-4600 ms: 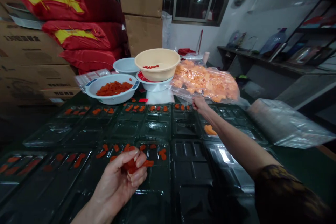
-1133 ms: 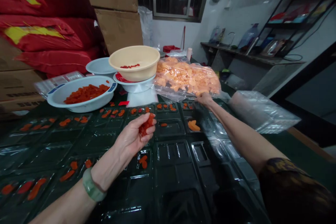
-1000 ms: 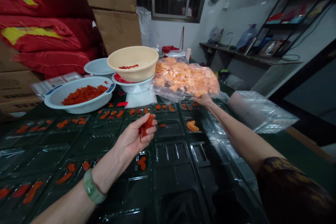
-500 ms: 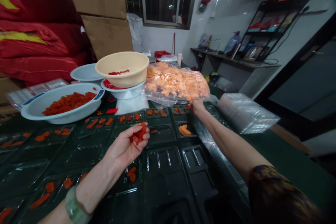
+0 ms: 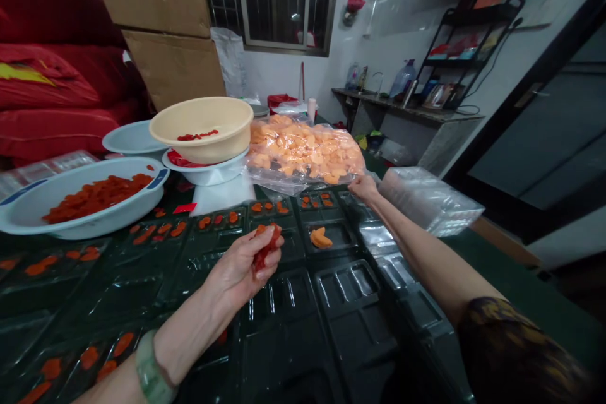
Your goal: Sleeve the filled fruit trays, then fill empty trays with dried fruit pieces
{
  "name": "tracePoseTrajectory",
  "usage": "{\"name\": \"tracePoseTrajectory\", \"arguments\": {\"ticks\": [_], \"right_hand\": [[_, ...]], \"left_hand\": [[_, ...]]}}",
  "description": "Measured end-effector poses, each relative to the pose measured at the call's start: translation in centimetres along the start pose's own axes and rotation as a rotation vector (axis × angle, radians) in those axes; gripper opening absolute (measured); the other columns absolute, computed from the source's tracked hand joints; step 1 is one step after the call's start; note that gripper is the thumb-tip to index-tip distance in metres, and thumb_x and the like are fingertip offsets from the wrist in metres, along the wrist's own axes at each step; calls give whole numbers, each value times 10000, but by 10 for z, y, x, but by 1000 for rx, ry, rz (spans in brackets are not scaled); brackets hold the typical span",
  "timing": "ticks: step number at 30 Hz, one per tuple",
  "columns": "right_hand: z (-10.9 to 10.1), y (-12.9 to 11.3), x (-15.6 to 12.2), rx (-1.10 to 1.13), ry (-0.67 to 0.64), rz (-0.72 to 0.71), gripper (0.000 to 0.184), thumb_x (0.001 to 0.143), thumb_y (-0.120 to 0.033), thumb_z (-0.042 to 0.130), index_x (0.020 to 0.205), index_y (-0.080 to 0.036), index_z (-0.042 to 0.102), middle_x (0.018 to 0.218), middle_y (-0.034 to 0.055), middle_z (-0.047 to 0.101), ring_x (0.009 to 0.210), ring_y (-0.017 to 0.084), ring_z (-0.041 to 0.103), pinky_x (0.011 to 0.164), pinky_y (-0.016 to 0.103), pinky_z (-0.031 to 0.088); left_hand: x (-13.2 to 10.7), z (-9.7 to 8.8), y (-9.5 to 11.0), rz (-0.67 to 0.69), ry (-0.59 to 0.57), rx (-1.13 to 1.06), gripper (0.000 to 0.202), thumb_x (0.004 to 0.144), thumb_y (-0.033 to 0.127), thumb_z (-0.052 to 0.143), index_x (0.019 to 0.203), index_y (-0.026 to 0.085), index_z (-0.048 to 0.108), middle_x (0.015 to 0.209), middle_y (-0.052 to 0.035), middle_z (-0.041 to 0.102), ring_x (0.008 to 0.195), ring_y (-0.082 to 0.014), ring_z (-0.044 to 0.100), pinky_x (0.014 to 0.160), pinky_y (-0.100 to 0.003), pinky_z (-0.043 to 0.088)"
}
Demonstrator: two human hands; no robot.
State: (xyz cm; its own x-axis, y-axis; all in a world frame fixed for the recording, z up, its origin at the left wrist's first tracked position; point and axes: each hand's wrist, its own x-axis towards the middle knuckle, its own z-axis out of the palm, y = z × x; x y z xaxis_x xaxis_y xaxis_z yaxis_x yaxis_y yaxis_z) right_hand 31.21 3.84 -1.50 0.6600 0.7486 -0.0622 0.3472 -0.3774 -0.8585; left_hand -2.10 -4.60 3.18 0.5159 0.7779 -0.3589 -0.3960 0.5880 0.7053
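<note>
My left hand (image 5: 253, 259) is closed round a clump of orange-red slices (image 5: 266, 249), held above the clear plastic trays (image 5: 353, 315) spread over the dark green table. Farther off, my right hand (image 5: 363, 189) has its fingers bent together over a far tray, beside the edge of a clear bag of pale orange pieces (image 5: 310, 151). What its fingertips hold, if anything, cannot be made out. Orange-red slices lie in small compartments of several trays. One tray between the hands bears a pale orange piece (image 5: 320, 238).
At left stands a light-blue basin (image 5: 89, 225) heaped with orange-red slices. A cream basin (image 5: 203, 145) rests on a white bowl (image 5: 213, 173) behind the trays. Stacked clear plastic trays (image 5: 428, 202) stand to the right. Cardboard boxes (image 5: 173, 66) rise at the back left.
My right hand has moved from a compartment with orange-red slices to the tray on its right. My left hand, still holding its slices, has shifted slightly right. The view has turned a little right.
</note>
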Motion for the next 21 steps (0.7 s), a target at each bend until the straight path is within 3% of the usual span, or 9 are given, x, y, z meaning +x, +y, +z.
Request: {"name": "tracePoseTrajectory", "arguments": {"ticks": [4,7,9,11,12,14,16,18,21], "right_hand": [[1,-16,-13,94,-80,113,249,883,-304,542,1073,-145,564,1055,66,586,873,164,590,745,348,513],[2,-33,-55,257,-141,137,222,915,-342,465,974,-147,555,899,39,603,743,130,597,651,276,500],[7,-45,-99,389,-230,161,331,949,-413,318,909,-170,539,800,29,606,684,128,604,620,270,496],[12,-57,-146,528,-393,216,461,944,-488,209,840,-184,540,723,33,614,672,160,622,628,328,510],[15,-63,-168,738,-546,334,481,930,-524,204,819,-192,534,693,32,609,697,182,627,663,363,506],[18,-74,-199,1015,-672,482,462,926,-517,219,796,-204,532,655,21,606,745,205,630,727,397,491],[20,-80,-214,1181,-676,590,420,931,-465,242,790,-205,540,648,15,611,781,214,626,775,405,475],[22,-80,-216,1243,-643,640,378,929,-400,265,769,-201,543,632,12,611,773,212,623,775,394,474],[30,-71,-210,1244,-641,546,312,901,-293,300,705,-202,525,572,3,582,669,188,609,673,339,489]], "left_hand": [[9,11,-5,-16,-29,49,87,807,188,577,810,102,564,667,-11,530,389,-27,376,293,-120,203],[18,22,-11,83,-22,156,158,763,247,634,810,117,557,666,6,516,399,-30,369,311,-132,191],[27,31,-16,269,32,326,178,761,277,630,840,133,562,655,16,511,413,-42,380,332,-149,213],[36,41,-21,536,90,584,142,783,250,588,876,143,581,678,3,538,489,-76,461,412,-179,333],[39,45,-24,668,100,741,127,790,216,564,891,146,595,716,-14,560,569,-102,513,501,-207,404],[42,51,-27,861,84,1060,177,787,159,533,939,147,622,825,-53,582,761,-161,560,712,-288,457],[39,53,-27,925,42,1302,247,805,171,509,1023,144,622,893,-79,561,854,-201,548,802,-349,444],[34,54,-26,925,1,1414,278,839,214,479,1073,143,612,900,-85,529,850,-207,544,792,-360,450],[30,57,-26,975,-32,1406,233,849,218,465,986,151,642,890,-80,508,837,-195,546,771,-336,454]]}}
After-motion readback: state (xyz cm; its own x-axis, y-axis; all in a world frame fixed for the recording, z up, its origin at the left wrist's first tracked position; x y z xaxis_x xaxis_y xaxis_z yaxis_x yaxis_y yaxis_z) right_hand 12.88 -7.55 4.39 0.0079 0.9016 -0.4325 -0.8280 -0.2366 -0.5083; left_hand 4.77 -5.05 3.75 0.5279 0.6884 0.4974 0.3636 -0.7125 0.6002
